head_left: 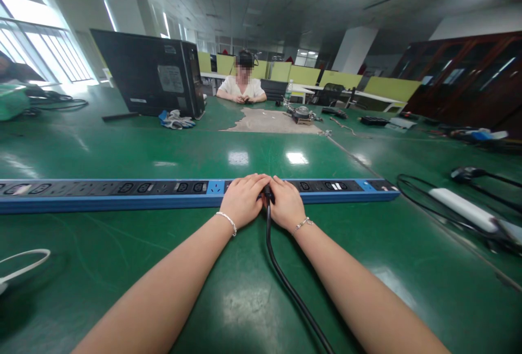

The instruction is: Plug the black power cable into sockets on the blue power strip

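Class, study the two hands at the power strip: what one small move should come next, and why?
Probably the left hand should ease aside slightly while the right hand steadies the black plug. Both hands crowd around it at the blue power strip, hiding whether it is fully plugged in.
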Tool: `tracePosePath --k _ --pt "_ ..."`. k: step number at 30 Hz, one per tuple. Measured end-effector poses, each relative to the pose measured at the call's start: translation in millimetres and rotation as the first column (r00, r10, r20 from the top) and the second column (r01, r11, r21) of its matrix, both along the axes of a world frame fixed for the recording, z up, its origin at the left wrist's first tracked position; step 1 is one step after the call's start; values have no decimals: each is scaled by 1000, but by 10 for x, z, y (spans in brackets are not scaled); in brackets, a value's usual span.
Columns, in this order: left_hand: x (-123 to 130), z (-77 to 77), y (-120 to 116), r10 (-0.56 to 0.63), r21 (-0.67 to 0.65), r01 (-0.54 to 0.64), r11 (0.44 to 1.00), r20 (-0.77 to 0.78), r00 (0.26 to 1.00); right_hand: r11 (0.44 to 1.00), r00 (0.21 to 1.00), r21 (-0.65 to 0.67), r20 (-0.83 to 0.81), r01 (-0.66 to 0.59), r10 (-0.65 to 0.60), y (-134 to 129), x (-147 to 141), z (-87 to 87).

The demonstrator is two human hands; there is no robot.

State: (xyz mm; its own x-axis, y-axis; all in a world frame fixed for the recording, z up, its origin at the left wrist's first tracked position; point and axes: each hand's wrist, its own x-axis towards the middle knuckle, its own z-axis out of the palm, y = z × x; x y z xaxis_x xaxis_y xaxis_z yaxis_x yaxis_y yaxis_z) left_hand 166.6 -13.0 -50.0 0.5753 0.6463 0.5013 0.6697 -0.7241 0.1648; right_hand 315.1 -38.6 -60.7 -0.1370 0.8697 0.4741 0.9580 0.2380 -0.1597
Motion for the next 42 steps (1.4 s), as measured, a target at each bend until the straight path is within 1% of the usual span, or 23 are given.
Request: tracePosePath --k 3,6,7,9,12,18,22,24,26,28,30,32,34,37,39,42 --pt "15 3 16 1 -23 0 1000 37 999 999 999 -28 16 -41 42 -14 42 12" --pt "19 17 21 21 -5 -21 1000 37 999 995 994 -42 52 -96 98 -25 107 21" --pt "22 26 24 31 0 -31 1000 30 999 995 994 -41 66 -90 92 -31 132 20" --pt "33 50 32 52 -5 -51 999 3 999 999 995 -30 89 -38 41 -44 172 12" --pt "59 90 46 80 -44 -82 996 -52 995 999 993 -12 111 30 -29 -64 191 0" --pt "67 166 40 99 -72 -107 992 -109 989 999 994 -3 103 44 -44 -76 159 -10" --pt "67 287 32 84 -135 -103 986 -142 986 999 996 19 76 49 -50 -52 151 -39" --pt "105 367 17 123 -159 -146 976 -146 982 998 997 30 53 57 -59 -36 149 -55" --pt "183 436 -13 214 -164 -240 957 -160 964 998 998 39 35 53 -54 -24 151 -68" --pt "291 480 -51 297 -200 -337 920 -204 933 998 999 44 20 41 -42 -15 157 -76" --pt "406 499 -86 336 -269 -404 874 -264 904 998 999 45 7 36 -37 -10 164 -79" --pt "501 507 -111 369 -292 -454 842 -302 879 999 999 40 -1 34 -34 -6 166 -79" --pt "557 517 -121 397 -252 -482 839 -321 860 999 999 35 -7 35 -35 -4 163 -77" --pt "566 536 -113 397 -197 -488 851 -367 841 999 999 31 -18 45 -44 -3 152 -73" --pt "544 530 -98 395 -195 -496 846 -395 829 999 999 24 -22 47 -46 -6 146 -69" --pt "518 492 -95 427 -213 -527 823 -380 821 999 998 19 -30 49 -49 -12 143 -62"
